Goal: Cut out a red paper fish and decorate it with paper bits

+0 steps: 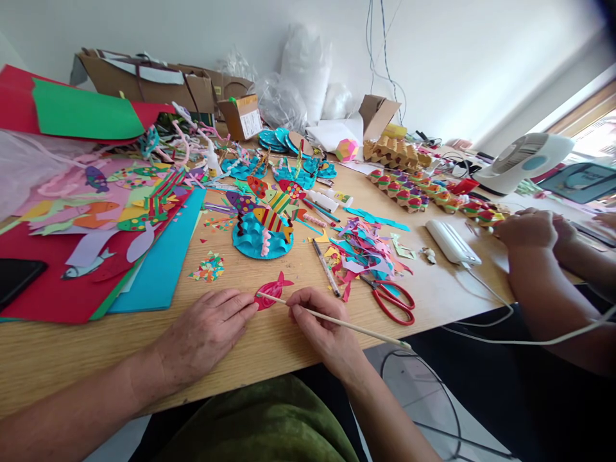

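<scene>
A red paper fish [270, 294] lies flat on the table in front of me, with a wet-looking sheen of swirled strokes on it. My left hand [205, 330] rests flat on the tabletop, fingers stretched out, its fingertips touching the fish's left edge. Pinched in my right hand [325, 327] is a long thin wooden stick [359, 328]; its far tip touches the fish near the head. Just beyond the fish stands a blue egg-carton base [245, 242] carrying several patterned paper fish [274, 221]. Small coloured paper bits [208, 267] are heaped to the left.
Red-handled scissors [392, 301], a pen [326, 268] and paper scraps [363, 247] lie to the right. Coloured sheets with cut fish [139, 212] fill the left. A white power bank [452, 242] with a cable sits near another person's hands [529, 231]. Painted egg cartons [399, 190] stand behind.
</scene>
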A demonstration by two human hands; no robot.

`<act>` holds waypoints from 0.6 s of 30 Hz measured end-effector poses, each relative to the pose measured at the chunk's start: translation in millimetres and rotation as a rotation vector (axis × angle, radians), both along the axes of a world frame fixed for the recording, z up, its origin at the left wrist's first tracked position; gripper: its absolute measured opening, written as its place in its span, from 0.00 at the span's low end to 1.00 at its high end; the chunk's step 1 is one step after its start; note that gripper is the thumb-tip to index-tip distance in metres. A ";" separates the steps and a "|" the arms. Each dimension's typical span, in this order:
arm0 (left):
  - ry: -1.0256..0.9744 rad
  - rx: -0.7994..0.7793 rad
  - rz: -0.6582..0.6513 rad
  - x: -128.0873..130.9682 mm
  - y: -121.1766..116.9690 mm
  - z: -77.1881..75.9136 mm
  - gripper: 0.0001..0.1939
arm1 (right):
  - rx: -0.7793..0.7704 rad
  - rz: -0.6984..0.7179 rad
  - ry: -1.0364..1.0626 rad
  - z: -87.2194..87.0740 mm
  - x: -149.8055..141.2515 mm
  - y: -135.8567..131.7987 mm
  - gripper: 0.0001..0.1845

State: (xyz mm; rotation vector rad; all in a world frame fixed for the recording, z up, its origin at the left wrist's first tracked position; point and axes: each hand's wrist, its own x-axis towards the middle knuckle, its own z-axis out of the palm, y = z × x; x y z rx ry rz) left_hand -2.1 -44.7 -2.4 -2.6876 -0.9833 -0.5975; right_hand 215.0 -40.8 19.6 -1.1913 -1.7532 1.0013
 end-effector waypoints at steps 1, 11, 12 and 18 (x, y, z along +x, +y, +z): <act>-0.002 -0.001 0.000 -0.1 0.0 -0.1 0.17 | -0.004 -0.001 0.009 0.0 0.3 0.0 0.08; 0.010 -0.002 0.001 -0.2 -0.3 1.3 0.17 | 0.015 -0.009 -0.033 -0.6 0.0 0.2 0.08; 0.011 -0.002 0.001 -0.1 -0.3 1.8 0.18 | 0.014 -0.011 -0.032 -0.6 -0.4 0.2 0.08; -0.002 0.000 -0.009 -0.3 -0.2 1.2 0.17 | 0.019 -0.011 -0.026 -1.6 -1.3 0.3 0.08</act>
